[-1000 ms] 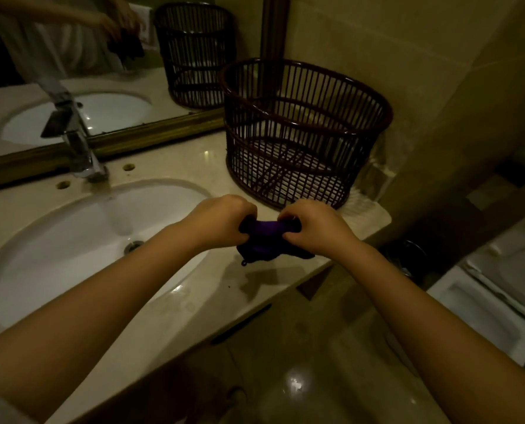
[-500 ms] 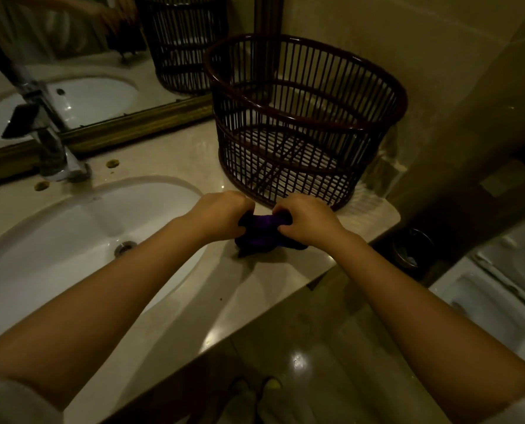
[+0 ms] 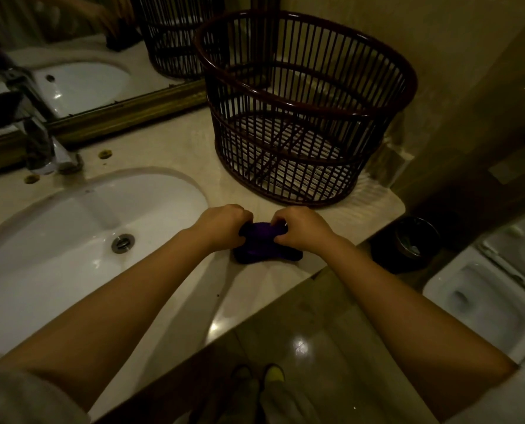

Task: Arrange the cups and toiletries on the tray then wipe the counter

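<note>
hands: left hand (image 3: 221, 223), right hand (image 3: 301, 229) grip | cloth (image 3: 262, 244): dark purple, bunched

Bare forearms, pale short sleeves (image 3: 25, 393) at the frame's bottom corners, yellowish-toed shoes (image 3: 274, 372) below.

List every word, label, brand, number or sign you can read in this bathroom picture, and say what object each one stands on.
None: no readable text shows anywhere.
Purple cloth, gripped by left hand and right hand: no label visible.
Slatted basket: no tag or marking.
Faucet and sink: no brand mark legible in the dim light.
</note>
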Demonstrator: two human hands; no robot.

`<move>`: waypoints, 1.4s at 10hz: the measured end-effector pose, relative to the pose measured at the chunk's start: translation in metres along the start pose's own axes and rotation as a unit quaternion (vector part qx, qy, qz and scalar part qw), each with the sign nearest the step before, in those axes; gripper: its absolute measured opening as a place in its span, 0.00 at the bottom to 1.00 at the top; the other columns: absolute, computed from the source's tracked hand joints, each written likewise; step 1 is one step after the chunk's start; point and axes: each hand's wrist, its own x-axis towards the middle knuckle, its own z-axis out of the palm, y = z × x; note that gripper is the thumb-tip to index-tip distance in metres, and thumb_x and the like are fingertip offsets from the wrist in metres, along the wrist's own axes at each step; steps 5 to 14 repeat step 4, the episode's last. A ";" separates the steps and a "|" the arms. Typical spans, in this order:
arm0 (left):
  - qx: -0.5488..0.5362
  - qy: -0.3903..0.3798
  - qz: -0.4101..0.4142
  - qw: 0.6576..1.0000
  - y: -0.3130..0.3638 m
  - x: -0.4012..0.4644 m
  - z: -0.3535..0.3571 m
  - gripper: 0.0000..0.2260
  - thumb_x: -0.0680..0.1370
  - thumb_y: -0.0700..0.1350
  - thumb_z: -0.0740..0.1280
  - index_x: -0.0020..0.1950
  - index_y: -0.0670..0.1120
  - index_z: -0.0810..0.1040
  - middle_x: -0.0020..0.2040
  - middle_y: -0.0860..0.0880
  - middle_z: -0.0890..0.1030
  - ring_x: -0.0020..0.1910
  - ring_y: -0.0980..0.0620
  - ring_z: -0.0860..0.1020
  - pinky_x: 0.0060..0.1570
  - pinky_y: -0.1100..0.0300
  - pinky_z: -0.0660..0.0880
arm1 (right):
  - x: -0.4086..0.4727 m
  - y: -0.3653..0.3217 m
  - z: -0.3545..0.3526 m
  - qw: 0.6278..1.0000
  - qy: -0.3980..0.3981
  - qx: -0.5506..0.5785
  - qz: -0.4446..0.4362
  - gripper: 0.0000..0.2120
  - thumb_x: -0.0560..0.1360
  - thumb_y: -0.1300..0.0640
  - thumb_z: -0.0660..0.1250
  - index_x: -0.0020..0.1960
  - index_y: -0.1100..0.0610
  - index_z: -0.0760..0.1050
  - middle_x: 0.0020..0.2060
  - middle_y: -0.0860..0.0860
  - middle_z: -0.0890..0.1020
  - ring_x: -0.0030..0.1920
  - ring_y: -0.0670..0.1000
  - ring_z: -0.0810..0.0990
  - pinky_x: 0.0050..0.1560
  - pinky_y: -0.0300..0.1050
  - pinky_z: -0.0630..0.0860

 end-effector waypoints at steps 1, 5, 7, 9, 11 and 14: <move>-0.008 -0.009 -0.001 1.000 0.002 -0.002 0.002 0.13 0.72 0.43 0.66 0.55 0.45 0.76 0.51 0.44 0.79 0.48 0.46 0.76 0.41 0.54 0.74 | -0.003 0.001 0.002 1.000 -0.008 0.006 0.002 0.15 0.67 0.56 0.70 0.53 0.53 0.78 0.50 0.52 0.81 0.48 0.52 0.78 0.44 0.47 0.76; 0.006 -0.006 0.000 1.000 0.013 0.000 -0.025 0.21 0.72 0.53 0.69 0.62 0.49 0.73 0.57 0.49 0.78 0.53 0.50 0.76 0.45 0.56 0.76 | -0.017 0.004 -0.027 1.000 0.005 0.017 0.014 0.16 0.68 0.53 0.72 0.55 0.53 0.77 0.50 0.50 0.81 0.47 0.49 0.78 0.48 0.48 0.78; 0.006 -0.006 0.000 1.000 0.013 0.000 -0.025 0.21 0.72 0.53 0.69 0.62 0.49 0.73 0.57 0.49 0.78 0.53 0.50 0.76 0.45 0.56 0.76 | -0.017 0.004 -0.027 1.000 0.005 0.017 0.014 0.16 0.68 0.53 0.72 0.55 0.53 0.77 0.50 0.50 0.81 0.47 0.49 0.78 0.48 0.48 0.78; 0.006 -0.006 0.000 1.000 0.013 0.000 -0.025 0.21 0.72 0.53 0.69 0.62 0.49 0.73 0.57 0.49 0.78 0.53 0.50 0.76 0.45 0.56 0.76 | -0.017 0.004 -0.027 1.000 0.005 0.017 0.014 0.16 0.68 0.53 0.72 0.55 0.53 0.77 0.50 0.50 0.81 0.47 0.49 0.78 0.48 0.48 0.78; 0.006 -0.006 0.000 1.000 0.013 0.000 -0.025 0.21 0.72 0.53 0.69 0.62 0.49 0.73 0.57 0.49 0.78 0.53 0.50 0.76 0.45 0.56 0.76 | -0.017 0.004 -0.027 1.000 0.005 0.017 0.014 0.16 0.68 0.53 0.72 0.55 0.53 0.77 0.50 0.50 0.81 0.47 0.49 0.78 0.48 0.48 0.78; 0.006 -0.006 0.000 1.000 0.013 0.000 -0.025 0.21 0.72 0.53 0.69 0.62 0.49 0.73 0.57 0.49 0.78 0.53 0.50 0.76 0.45 0.56 0.76 | -0.017 0.004 -0.027 1.000 0.005 0.017 0.014 0.16 0.68 0.53 0.72 0.55 0.53 0.77 0.50 0.50 0.81 0.47 0.49 0.78 0.48 0.48 0.78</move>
